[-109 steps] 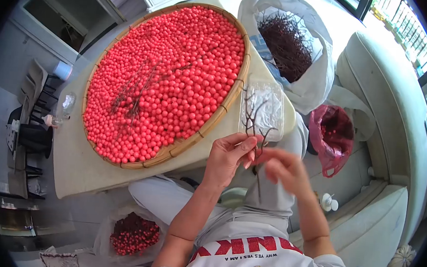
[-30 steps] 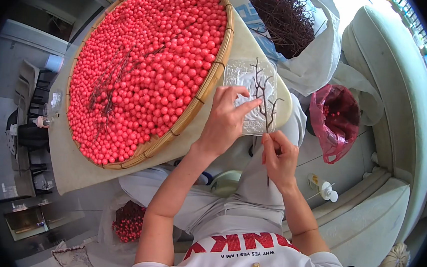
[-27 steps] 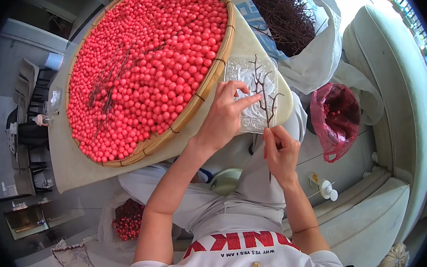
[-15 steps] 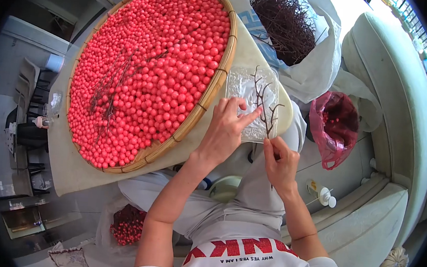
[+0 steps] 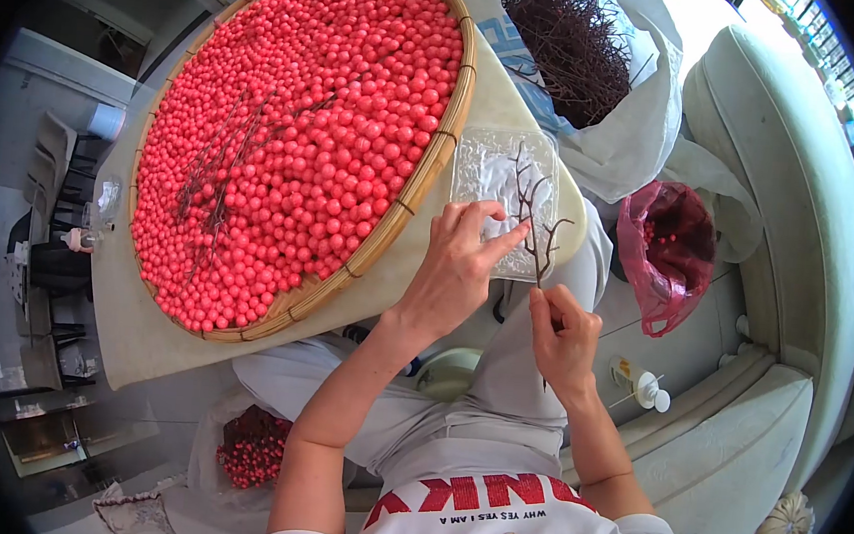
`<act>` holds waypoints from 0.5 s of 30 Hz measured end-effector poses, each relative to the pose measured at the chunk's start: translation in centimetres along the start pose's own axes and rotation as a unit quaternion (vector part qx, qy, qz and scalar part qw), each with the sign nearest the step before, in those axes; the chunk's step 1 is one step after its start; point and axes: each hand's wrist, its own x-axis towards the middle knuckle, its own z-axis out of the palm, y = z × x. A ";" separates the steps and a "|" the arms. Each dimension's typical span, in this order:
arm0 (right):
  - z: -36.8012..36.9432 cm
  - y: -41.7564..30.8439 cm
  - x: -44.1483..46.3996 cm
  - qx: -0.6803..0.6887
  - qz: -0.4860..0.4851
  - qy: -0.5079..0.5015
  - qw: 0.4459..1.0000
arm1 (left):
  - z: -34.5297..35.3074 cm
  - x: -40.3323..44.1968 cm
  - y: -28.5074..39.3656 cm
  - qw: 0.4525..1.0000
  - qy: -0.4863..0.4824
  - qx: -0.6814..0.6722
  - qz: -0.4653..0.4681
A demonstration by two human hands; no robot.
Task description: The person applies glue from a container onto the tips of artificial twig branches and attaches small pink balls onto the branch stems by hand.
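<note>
My right hand [image 5: 566,336] is closed around the lower stem of a dark branching twig [image 5: 537,246], whose forked tips point away from me. The stem's end shows below that hand. My left hand [image 5: 461,257] is beside the twig, thumb stretched out to its branches and forefinger bent, with a gap between them. Whether the thumb touches the twig I cannot tell. Under the twig lies a clear plastic tray [image 5: 476,155] with a whitish, smeared coating. Left of it, a large round woven basket [image 5: 432,172] holds a heap of pinkish-red berry-like balls [image 5: 346,150].
Several thin twigs lie on the balls. Behind the tray, a white bag [image 5: 648,134] holds a mass of dark twigs [image 5: 569,52]. A pink plastic bag [image 5: 680,297] stands right, near a white bottle [image 5: 650,390] and a pale sofa [image 5: 765,183]. Red-tipped bunches [image 5: 257,449] sit lower left.
The twig and my right hand have shifted slightly toward me, with the branch tips lower over the tray. My left hand has moved slightly right and toward me.
</note>
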 end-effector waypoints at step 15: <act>0.0 -0.8 -0.6 0.068 0.087 -0.072 0.991 | -1.3 -1.6 -0.1 0.996 -0.003 0.082 0.015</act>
